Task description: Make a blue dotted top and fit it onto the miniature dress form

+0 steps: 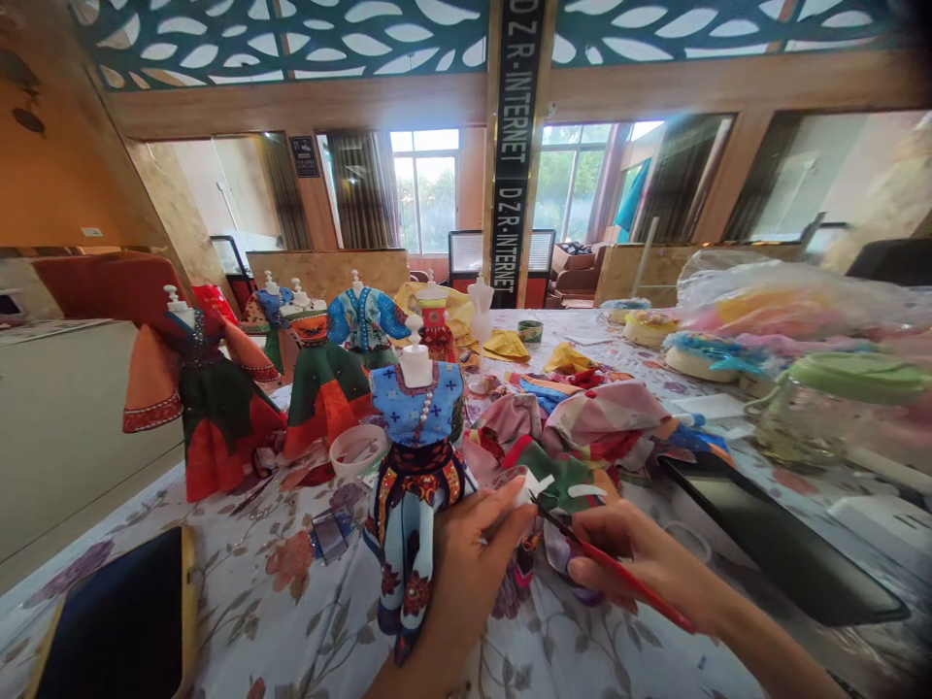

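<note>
My left hand (481, 544) pinches a small white piece (537, 483) between thumb and fingers. A doll figure (415, 485) in a blue top and patterned trousers stands upright just left of that hand, in front of the wrist. Wrapped round a red-handled tool (618, 563), my right hand (626, 544) points its thin dark tip at the white piece. The tool looks like tweezers or small scissors; which one I cannot tell. Behind both hands lies a heap of coloured fabric (604, 417).
Dressed mannequins (204, 388) stand at the back left. A phone (120, 621) lies at the front left, and a black tray-like object (779, 534) at the right. A round pink-white container (358, 451) is behind the doll. A green-lidded jar (837, 408) and plastic-wrapped items are at the right.
</note>
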Motion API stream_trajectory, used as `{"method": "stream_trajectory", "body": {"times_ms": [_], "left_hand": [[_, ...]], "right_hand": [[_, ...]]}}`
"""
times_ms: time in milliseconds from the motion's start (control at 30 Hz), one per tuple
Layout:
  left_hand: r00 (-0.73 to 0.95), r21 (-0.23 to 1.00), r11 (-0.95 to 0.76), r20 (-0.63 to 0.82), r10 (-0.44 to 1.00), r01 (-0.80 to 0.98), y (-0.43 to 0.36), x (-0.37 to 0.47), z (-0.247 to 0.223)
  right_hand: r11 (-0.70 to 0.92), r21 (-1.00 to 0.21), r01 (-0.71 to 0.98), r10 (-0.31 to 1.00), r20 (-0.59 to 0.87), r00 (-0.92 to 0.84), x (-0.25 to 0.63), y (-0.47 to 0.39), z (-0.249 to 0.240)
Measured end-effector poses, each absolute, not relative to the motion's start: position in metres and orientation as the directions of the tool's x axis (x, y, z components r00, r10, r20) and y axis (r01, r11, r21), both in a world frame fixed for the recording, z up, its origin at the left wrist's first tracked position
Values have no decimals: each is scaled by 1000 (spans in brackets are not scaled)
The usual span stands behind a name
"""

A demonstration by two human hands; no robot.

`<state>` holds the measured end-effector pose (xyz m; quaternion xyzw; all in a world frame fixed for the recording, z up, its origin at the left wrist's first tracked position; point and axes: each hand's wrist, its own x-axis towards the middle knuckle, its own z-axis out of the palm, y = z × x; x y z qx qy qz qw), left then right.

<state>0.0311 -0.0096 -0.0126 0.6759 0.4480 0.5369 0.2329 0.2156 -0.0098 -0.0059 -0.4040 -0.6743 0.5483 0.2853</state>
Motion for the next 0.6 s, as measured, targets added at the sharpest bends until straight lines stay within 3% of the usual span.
{"method": "stream_trajectory", "body": {"times_ms": [600], "left_hand": [[39, 772, -518, 544, 838, 367, -8, 31, -16]], "right_hand": [[75, -966, 249, 860, -64, -507, 216, -8, -9]]}}
